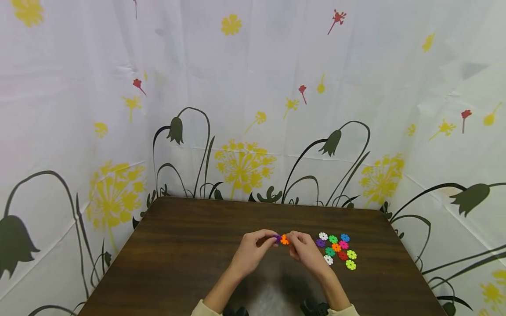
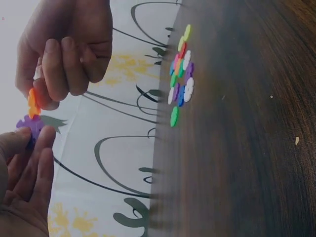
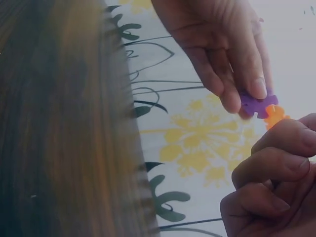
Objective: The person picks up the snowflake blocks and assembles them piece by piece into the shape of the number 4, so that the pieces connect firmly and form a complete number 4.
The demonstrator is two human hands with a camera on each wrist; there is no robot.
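left hand (image 1: 253, 249) pinches purple disc (image 3: 257, 105) | right hand (image 1: 307, 251) pinches orange disc (image 2: 33, 104) | edges meet above bench (image 1: 189, 254) | looks early: one pair joining, other discs (image 1: 336, 247) loose at right

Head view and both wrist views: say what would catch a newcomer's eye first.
Probably the flowered backdrop behind the table. Next, the purple piece in the left hand touching the orange piece in the right hand; then the bright discs on the table, right of both hands in the head view.
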